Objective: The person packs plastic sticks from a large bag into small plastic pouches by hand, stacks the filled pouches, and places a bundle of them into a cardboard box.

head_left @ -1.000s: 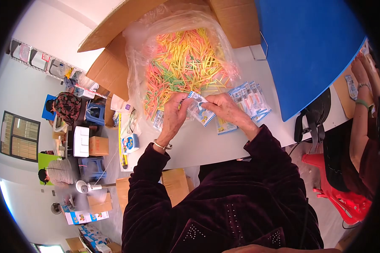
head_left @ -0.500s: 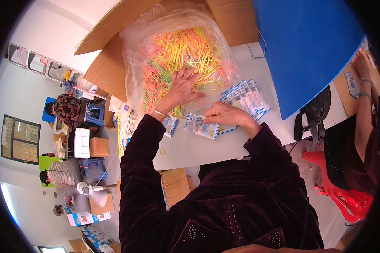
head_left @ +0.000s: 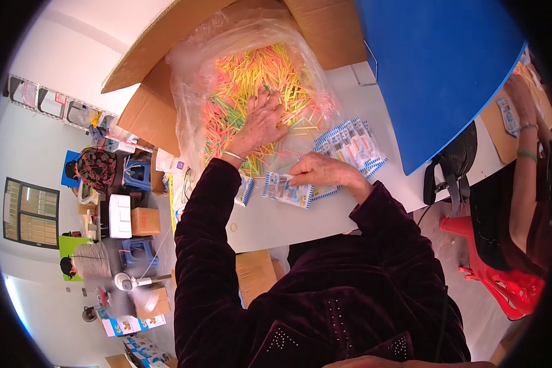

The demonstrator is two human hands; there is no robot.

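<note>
Two bare hands work apart at an open cardboard carton [head_left: 331, 30]. The left hand [head_left: 260, 126], fingers spread and bent, palm down, touches a heap of thin pink, yellow and green sticks [head_left: 285, 67] in the carton's clear plastic liner [head_left: 187, 92]; whether any stick is gripped cannot be told. The right hand [head_left: 325, 168], on the carton's near side, pinches a small blue-and-white printed packet [head_left: 279, 191] at its right part, thumb and fingers closed. Whether the packet is open is unclear.

Such slim sticks would probably handle best with a light, level pinch that keeps them parallel, since a hard squeeze could bend or snap them. The packet seems best steadied by its edge, leaving its middle uncreased.

A loose packet [head_left: 245, 190] lies just left of the held one, near the carton. An overlapping pile of packets [head_left: 352, 144] sits to the carton's near right, on a pale table [head_left: 276, 227]. Farther right of the carton are a large blue panel [head_left: 435, 73], a black strapped item [head_left: 460, 162], another person's forearm [head_left: 524, 178] and a red plastic chair [head_left: 503, 282].
</note>
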